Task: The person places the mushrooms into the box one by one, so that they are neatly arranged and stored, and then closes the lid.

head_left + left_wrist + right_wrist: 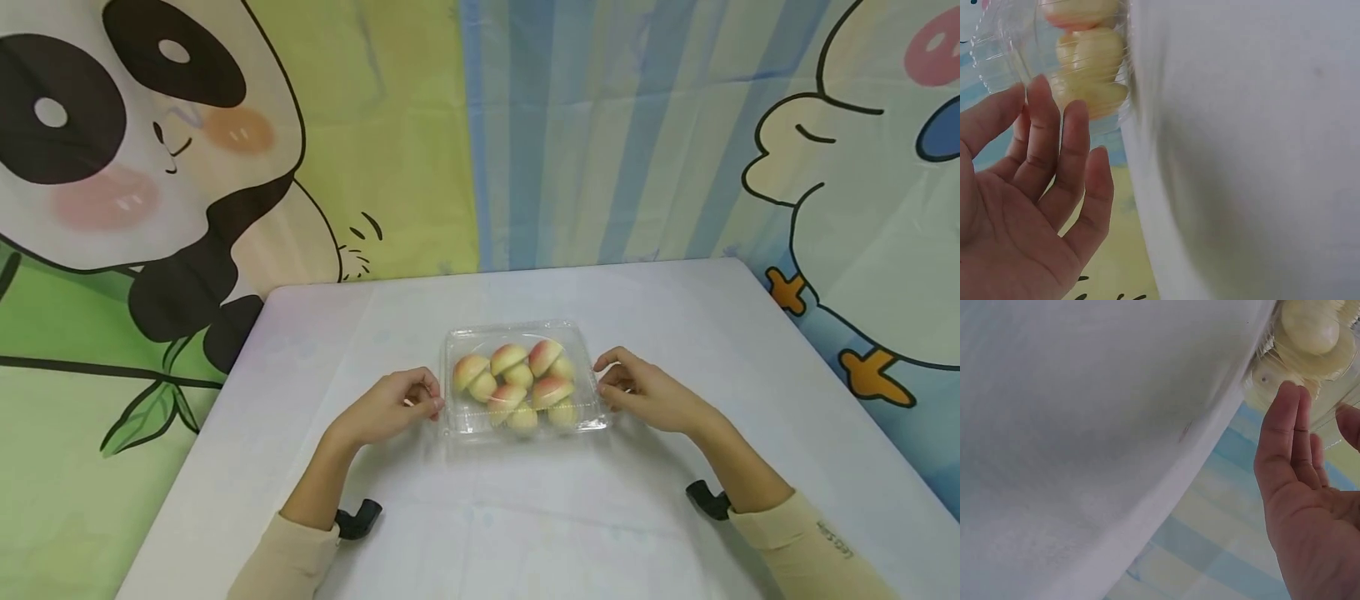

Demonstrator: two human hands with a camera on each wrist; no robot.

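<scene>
A clear plastic clamshell box (480,427) lies on the white table, its lid down. Inside it sit several round, pale yellow pieces like fruit (517,375), blushed red on top. At the box's left edge is my left hand (392,406); thumb and forefinger pinch the rim, while the other fingers (1074,134) bend loosely beside it. My right hand (652,392) is at the right edge with its fingertips close against the side. In the right wrist view its fingers (1279,431) are nearly straight, and the thumb (1350,425) stands apart from them.
The white table (360,333) reaches back to a printed cloth backdrop (570,133) with cartoon animals. Black wrist straps (358,520) stick out at both sleeve cuffs.
</scene>
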